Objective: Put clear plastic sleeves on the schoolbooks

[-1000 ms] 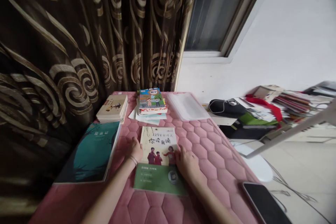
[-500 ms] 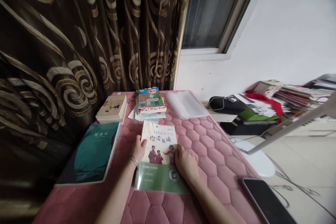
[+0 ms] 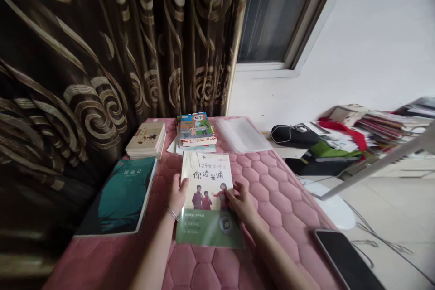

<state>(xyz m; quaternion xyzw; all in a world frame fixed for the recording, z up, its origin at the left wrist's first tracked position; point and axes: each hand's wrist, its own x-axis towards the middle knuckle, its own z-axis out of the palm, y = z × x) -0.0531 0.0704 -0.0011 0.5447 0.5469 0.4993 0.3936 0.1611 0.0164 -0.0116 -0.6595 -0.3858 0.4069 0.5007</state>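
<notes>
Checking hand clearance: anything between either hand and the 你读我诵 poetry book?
Nothing visible: the left hand and right hand both touch the edges of the 你读我诵 poetry book.

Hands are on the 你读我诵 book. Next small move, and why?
Probably close both hands on the book's side edges and lift it. The left hand lies against its left edge, the right hand is at its right edge, and the book lies flat on the pink quilted mat, just short of the stacked books.
</notes>
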